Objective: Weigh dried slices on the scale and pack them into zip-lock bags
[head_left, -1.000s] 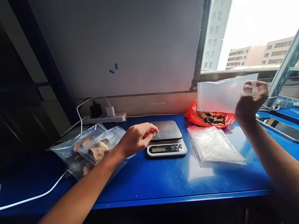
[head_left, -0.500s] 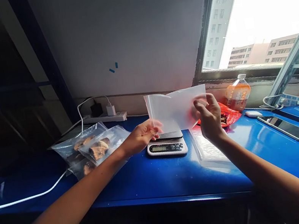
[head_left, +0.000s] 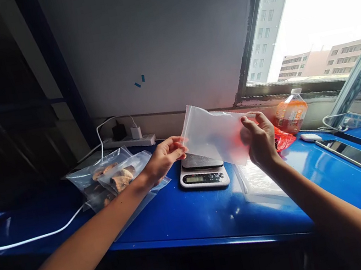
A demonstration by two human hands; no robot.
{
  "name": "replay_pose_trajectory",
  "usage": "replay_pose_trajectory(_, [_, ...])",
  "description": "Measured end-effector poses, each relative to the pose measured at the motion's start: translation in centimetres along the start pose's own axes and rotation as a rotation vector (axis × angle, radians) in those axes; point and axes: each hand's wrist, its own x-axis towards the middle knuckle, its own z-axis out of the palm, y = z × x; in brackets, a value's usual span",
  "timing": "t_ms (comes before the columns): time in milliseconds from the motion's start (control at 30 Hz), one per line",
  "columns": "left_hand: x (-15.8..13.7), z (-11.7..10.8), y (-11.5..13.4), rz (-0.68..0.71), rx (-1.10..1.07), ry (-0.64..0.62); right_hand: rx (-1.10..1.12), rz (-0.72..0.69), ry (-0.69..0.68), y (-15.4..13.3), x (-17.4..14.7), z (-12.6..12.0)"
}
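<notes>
A frosted clear plastic bag [head_left: 213, 131] is held up between my two hands, above a white kitchen scale [head_left: 206, 181] with a lit display. My left hand [head_left: 166, 156] pinches the bag's left edge near its zip strip. My right hand [head_left: 260, 137] grips the opposite end, fingers closed on the plastic. The bag looks flat, with nothing visible in it. Behind my right hand lies a red bag [head_left: 284, 139], mostly hidden. Under my right wrist is a stack of clear bags [head_left: 257, 182]. Left of my left hand are several clear bags with brown dried pieces [head_left: 121, 181].
An orange drink bottle [head_left: 291, 111] stands by the window. A phone [head_left: 359, 155] and a white earphone case [head_left: 308, 137] lie on the right of the blue table [head_left: 195, 220]. A power strip [head_left: 146, 139] with a charger sits against the wall, and a white cable [head_left: 44, 235] runs along the left.
The bag has tilted, its left end higher and its right end lower. My left hand has shifted left and slightly up, my right hand slightly right. The view has shifted a little.
</notes>
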Motion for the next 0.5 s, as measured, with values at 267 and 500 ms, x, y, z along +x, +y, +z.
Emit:
replay_pose_trajectory(267, [-0.02,-0.43,0.62,-0.065,-0.094,0.053,-0.005,-0.017,0.019,0.24,0.37,-0.46])
replay_pose_trajectory(500, [0.2,-0.47,0.9,-0.05,-0.131,0.128,-0.028,-0.035,-0.135,0.26,0.16,-1.02])
